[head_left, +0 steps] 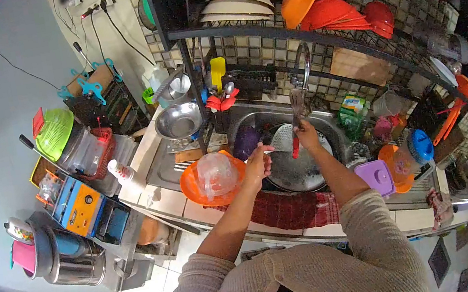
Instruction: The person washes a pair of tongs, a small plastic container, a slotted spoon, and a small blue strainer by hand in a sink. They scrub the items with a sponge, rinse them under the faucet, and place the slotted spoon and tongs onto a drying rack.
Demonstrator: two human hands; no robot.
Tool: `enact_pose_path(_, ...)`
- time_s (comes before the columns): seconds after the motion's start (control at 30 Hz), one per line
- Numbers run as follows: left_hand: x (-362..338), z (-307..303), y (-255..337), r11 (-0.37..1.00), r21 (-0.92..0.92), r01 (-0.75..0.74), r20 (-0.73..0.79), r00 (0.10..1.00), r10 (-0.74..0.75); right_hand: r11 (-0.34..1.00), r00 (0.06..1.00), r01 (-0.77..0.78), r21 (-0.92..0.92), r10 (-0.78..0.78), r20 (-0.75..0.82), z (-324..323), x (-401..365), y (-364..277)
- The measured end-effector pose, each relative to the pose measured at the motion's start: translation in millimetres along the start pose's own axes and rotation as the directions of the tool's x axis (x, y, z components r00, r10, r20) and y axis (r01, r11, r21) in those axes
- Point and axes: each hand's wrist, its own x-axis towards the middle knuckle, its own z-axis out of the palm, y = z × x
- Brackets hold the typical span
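My right hand (307,135) is closed around a utensil with a red handle (296,147) and a broad, flat head (298,102), held upright below the faucet (304,57). Its exact kind is hard to make out. My left hand (258,165) hovers at the sink's left front side, fingers loosely apart, with nothing visible in it. Beneath both hands a large round metal pan (297,173) lies in the sink (338,122), with a pale perforated strainer (284,136) in it. A dark purple item (246,142) rests at the sink's left.
Left of the sink, an orange basin (190,185) holds clear plastic bowls (216,175). A dark red cloth (294,210) covers the front edge. On the right are a purple lid (375,178) and a green pouch (354,115). A dish rack (264,28) spans overhead.
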Motion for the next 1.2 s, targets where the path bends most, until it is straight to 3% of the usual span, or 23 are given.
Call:
enact_pose_path(0.03, 0.4, 1.3, -0.3, 1.0, 0.004, 0.006, 0.014, 1.0, -0.006, 1.0, 1.0, 0.001, -0.001, -0.001, -0.003, -2.5, -0.1, -6.5)
enact_pose_path(0.1, -1.1, 4.4, -1.4, 1.0, 0.002, -0.001, 0.015, 1.0, 0.001, 0.943, 0.999, -0.031, -0.33, 0.041, 0.021, -7.3, -1.2, -18.3)
enact_pose_path(0.2, -2.7, 4.7, -3.1, 1.0, -0.011, -0.014, 0.033, 0.999, 0.014, 0.946, 0.978, -0.111, -0.306, 0.159, 0.137, -26.9, -3.9, -46.4)
enact_pose_path(0.3, -2.4, 2.0, -5.7, 0.999, -0.026, -0.03, 0.052, 0.998, 0.032, 0.912, 0.99, -0.072, -0.405, 0.116, 0.085, -33.2, -3.1, -33.9)
enact_pose_path(0.33, -2.1, 1.6, -6.0, 0.999, -0.028, -0.041, 0.056, 0.998, 0.042, 0.912, 0.99, -0.07, -0.405, 0.114, 0.085, -34.2, -1.8, -17.3)
enact_pose_path(0.4, -1.0, 2.2, -6.1, 0.999, -0.024, -0.025, 0.049, 0.998, 0.026, 0.99, 0.996, -0.005, -0.14, 0.017, 0.085, -38.9, -2.7, 10.5)
enact_pose_path(0.5, 0.6, 7.0, -9.3, 1.0, -0.024, -0.002, 0.036, 0.999, 0.002, 0.998, 0.984, -0.069, 0.012, 0.066, 0.163, -53.1, -12.1, 25.3)
enact_pose_path(0.6, 1.8, 13.6, -11.6, 1.0, -0.02, 0.005, 0.05, 0.999, -0.004, 0.992, 0.996, -0.028, -0.127, 0.039, 0.084, -56.0, -15.7, 27.3)
enact_pose_path(0.7, 2.1, 21.7, -10.2, 1.0, -0.001, 0.01, 0.061, 0.998, -0.01, 0.986, 0.989, -0.071, -0.152, 0.089, 0.121, -69.2, -18.7, 7.9)
enact_pose_path(0.8, 2.7, 23.2, -11.3, 1.0, 0.021, 0.005, 0.078, 0.997, -0.007, 0.99, 0.985, -0.083, -0.111, 0.099, 0.144, -88.1, -23.9, -17.0)
enact_pose_path(0.9, 4.3, 22.9, -12.0, 1.0, 0.021, 0.004, 0.103, 0.995, -0.007, 1.0, 0.995, 0.01, -0.019, -0.008, 0.097, -89.3, -12.8, 35.2)
enact_pose_path(0.97, 4.6, 23.1, -12.4, 1.0, 0.011, 0.012, 0.105, 0.994, -0.013, 0.996, 0.991, -0.061, -0.059, 0.068, 0.116, -99.6, -13.8, 34.3)
enact_pose_path(1.03, 4.0, 23.9, -12.9, 1.0, 0.006, 0.008, 0.111, 0.994, -0.009, 0.986, 0.98, -0.133, -0.099, 0.146, 0.132, -106.2, -16.4, 22.8)
enact_pose_path(1.1, 5.3, 25.4, -14.2, 1.0, 0.004, 0.01, 0.112, 0.994, -0.011, 0.989, 0.977, -0.033, -0.142, 0.062, 0.202, -108.4, -15.2, 12.6)
enact_pose_path(1.2, 8.9, 27.9, -18.6, 1.0, -0.003, -0.002, 0.122, 0.993, 0.002, 0.997, 0.973, -0.033, -0.076, 0.049, 0.225, -97.4, -9.7, -11.8)
